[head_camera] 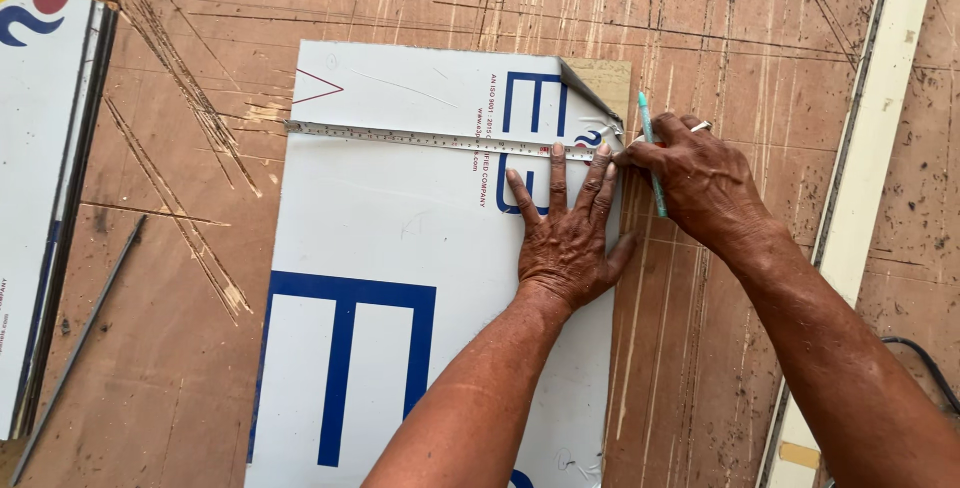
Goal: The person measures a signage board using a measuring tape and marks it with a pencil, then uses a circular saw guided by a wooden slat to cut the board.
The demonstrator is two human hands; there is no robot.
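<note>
A white panel (400,228) with large blue letters lies flat on a scratched plywood bench (700,28). Its protective film is peeled back at the top right corner (585,88). A steel tape measure blade (420,137) stretches across the panel from its left edge to its right edge. My left hand (565,233) lies flat on the panel, fingers spread, fingertips pressing the tape. At the panel's right edge my right hand (700,178) pinches the tape's end and holds a teal pen (650,143) upright between its fingers.
Another white panel (40,198) with blue and red print lies at the left edge. A thin dark rod (85,328) rests on the bench beside it. A long pale strip (870,178) runs down the right side. A black cable (925,363) shows at far right.
</note>
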